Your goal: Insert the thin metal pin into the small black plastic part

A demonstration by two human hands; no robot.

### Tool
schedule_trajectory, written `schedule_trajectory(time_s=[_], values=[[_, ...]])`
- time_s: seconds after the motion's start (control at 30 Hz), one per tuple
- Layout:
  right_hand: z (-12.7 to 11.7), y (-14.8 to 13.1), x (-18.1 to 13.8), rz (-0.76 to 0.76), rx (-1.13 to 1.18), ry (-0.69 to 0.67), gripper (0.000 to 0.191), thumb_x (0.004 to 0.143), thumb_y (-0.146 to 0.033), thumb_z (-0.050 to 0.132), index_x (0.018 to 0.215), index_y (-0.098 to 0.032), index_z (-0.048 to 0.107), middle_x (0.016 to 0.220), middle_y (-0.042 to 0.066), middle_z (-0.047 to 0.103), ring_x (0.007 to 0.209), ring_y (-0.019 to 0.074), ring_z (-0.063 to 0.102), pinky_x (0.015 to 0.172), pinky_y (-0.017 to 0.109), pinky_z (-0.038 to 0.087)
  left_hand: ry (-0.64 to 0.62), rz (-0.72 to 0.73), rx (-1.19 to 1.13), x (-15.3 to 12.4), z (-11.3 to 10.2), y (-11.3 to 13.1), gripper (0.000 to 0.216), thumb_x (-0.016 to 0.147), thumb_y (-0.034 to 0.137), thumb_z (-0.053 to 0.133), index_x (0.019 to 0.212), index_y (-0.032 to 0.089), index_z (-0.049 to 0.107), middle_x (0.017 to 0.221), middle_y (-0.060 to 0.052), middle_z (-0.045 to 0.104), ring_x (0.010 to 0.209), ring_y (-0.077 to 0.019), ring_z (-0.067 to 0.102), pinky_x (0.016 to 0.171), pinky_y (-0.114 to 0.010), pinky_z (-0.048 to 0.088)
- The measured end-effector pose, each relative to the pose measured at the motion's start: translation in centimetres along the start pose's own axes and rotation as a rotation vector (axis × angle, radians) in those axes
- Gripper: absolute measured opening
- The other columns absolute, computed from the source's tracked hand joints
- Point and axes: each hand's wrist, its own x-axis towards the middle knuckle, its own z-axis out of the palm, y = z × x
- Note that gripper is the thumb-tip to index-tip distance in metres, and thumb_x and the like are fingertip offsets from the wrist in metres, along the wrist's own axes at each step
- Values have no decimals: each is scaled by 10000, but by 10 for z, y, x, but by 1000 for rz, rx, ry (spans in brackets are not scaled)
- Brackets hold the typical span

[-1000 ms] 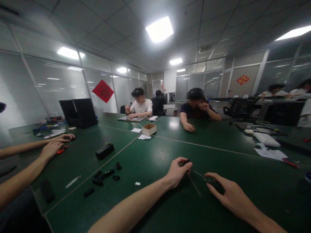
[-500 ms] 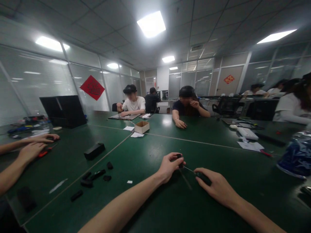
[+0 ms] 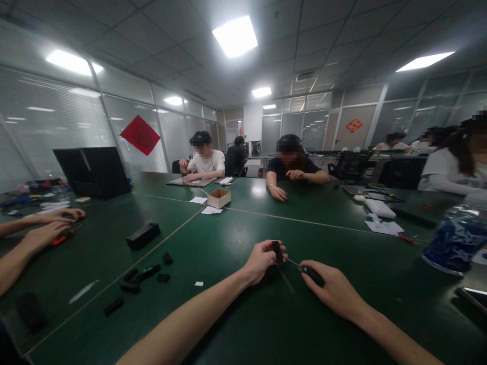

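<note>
My left hand [image 3: 260, 262] pinches a small black block-shaped part [image 3: 278, 252] just above the green table. In my right hand [image 3: 335, 287] is a screwdriver [image 3: 312, 276] with a dark handle, its thin metal shaft pointing left. The tip meets the black part or lies right beside it; exactly where is too small to tell. Several small black pieces [image 3: 148, 274] lie on the table left of my left forearm. Nearer to that forearm sits a little white scrap [image 3: 199, 284].
A long black box [image 3: 143, 236] stands at left, and a small open carton [image 3: 219, 198] farther back. A co-worker's hands [image 3: 49, 235] reach in from the left with an orange-handled tool. On the right are a large blue-labelled bottle [image 3: 454, 238] and a phone [image 3: 474, 296].
The black part has turned, so more of its long side shows between my left fingers. My right hand still holds the screwdriver against or near it. The whole view has shifted slightly.
</note>
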Motion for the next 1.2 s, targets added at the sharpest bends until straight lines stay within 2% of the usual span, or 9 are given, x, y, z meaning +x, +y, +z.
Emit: schedule_trajectory(time_s=[0.37, 0.77, 1.2], values=[[-2, -2, 0, 23, 17, 16, 317, 832, -381, 415, 1010, -211, 615, 978, 77, 671, 860, 222, 633, 759, 341, 504, -61, 58, -20, 3, -3, -5, 308, 654, 57, 614, 958, 103, 627, 974, -108, 624, 782, -161, 633, 770, -308, 487], [-2, -2, 0, 25, -8, -5, 364, 854, -402, 376, 1049, -189, 599, 1016, 86, 662, 887, 221, 631, 776, 343, 502, -97, 75, 11, 1, -3, -4, 292, 649, 96, 630, 940, 93, 634, 954, -100, 624, 781, -156, 619, 749, -288, 473], [0, 3, -1, 25, 30, -2, 319, 861, -379, 417, 1067, -215, 598, 1027, 67, 662, 891, 216, 630, 779, 347, 514, -95, 59, 20, 0, -3, -3, 310, 649, 132, 685, 950, 108, 614, 907, -87, 647, 784, -159, 628, 776, -310, 469]])
